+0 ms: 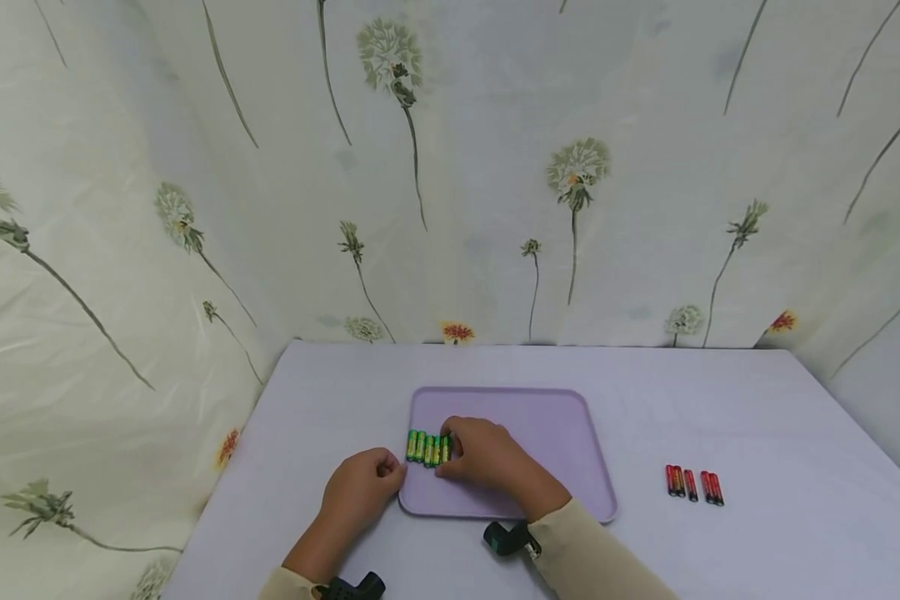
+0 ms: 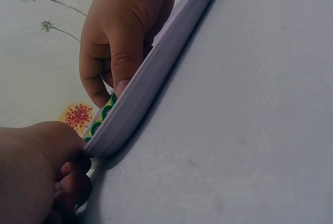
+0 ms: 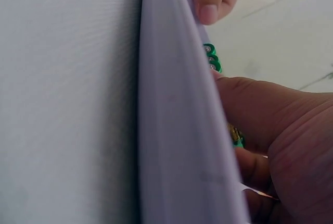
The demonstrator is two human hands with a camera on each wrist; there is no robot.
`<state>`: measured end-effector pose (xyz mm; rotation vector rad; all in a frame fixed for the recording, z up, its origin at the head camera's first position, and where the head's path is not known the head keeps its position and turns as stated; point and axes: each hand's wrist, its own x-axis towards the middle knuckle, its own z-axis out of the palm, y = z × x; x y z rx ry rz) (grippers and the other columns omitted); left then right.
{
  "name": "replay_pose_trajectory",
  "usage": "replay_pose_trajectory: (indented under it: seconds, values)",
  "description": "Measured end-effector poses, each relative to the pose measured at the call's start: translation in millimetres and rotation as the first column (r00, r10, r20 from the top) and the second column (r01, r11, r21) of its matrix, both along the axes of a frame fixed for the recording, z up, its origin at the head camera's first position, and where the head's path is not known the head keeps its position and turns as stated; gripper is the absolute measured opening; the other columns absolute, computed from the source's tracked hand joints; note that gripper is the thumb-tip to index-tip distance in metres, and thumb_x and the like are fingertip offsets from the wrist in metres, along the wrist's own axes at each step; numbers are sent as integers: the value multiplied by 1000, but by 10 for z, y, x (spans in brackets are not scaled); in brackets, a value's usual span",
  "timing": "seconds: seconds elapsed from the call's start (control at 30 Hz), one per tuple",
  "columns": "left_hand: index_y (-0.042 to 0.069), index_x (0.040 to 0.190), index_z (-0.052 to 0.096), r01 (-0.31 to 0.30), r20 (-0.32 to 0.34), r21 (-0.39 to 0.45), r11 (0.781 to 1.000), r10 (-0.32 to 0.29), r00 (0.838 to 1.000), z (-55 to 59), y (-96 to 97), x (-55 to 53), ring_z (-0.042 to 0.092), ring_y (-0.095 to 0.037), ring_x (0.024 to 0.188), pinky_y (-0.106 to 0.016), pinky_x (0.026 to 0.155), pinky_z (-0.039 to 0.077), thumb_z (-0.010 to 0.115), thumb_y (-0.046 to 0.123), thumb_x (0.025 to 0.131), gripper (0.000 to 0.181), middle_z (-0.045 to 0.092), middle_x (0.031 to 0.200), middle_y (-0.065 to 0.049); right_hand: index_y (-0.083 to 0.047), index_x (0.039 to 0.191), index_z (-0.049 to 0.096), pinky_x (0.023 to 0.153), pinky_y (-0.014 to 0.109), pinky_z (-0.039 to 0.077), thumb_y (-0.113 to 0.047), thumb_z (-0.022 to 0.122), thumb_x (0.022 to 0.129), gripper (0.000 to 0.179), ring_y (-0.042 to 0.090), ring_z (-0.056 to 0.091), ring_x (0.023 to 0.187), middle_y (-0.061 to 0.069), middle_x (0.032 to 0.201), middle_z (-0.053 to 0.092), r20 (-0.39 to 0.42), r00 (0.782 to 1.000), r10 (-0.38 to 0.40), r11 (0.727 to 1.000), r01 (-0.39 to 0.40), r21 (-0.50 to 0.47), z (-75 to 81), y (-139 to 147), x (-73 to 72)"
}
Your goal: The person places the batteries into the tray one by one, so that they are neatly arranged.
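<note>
Several green-and-yellow batteries (image 1: 425, 447) stand side by side in a row at the left side of a shallow lilac tray (image 1: 525, 408). My right hand (image 1: 491, 458) pinches the battery at the right end of this row, thumb toward the near end and fingers at the far end. Part of that battery (image 3: 237, 134) shows gold and green beneath the thumb in the right wrist view. Beside the tray's left rim, my left hand (image 1: 362, 487) has loosely curled fingers, its fingertips right at the edge, with nothing visible in them.
Several red-and-black batteries (image 1: 693, 483) lie in a loose row on the white-covered table (image 1: 787, 433), right of the tray. A cloth with printed dandelions (image 1: 480, 167) hangs behind the table and along its sides. Each wrist wears a black camera (image 1: 506, 539).
</note>
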<state>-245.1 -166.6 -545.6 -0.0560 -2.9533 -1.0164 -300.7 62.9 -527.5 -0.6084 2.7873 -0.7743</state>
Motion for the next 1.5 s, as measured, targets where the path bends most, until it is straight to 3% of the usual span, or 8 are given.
replay_pose_trajectory:
  seconds: [0.23, 0.93, 1.5]
  values:
    - [25, 75, 64, -4, 1, -5, 1000, 4, 1000, 8, 0, -13, 49, -11, 63, -31, 60, 38, 74, 37, 93, 25, 56, 66, 10, -17, 126, 67, 66, 31, 41, -43, 89, 82, 55, 9, 51, 71, -8, 80, 58, -22, 1000, 1, 1000, -1, 2, -18, -3, -17]
    - [25, 75, 64, 11, -11, 8, 1000, -11, 1000, -23, -3, -10, 50, -11, 64, -32, 61, 38, 74, 36, 92, 23, 58, 69, 10, -17, 134, 63, 67, 32, 42, -43, 92, 79, 67, 11, 52, 75, -5, 85, 59, 49, 999, -4, 997, 8, -76, -63, 57, -10]
    - [25, 74, 63, 0, -10, 5, 1000, 0, 1000, -17, 2, -1, 50, -11, 64, -32, 61, 38, 75, 36, 92, 24, 57, 67, 10, -18, 141, 58, 87, 39, 50, -43, 90, 81, 72, 12, 60, 90, -7, 99, 65, 88, 996, 21, 993, -11, -119, -12, 196, 1]
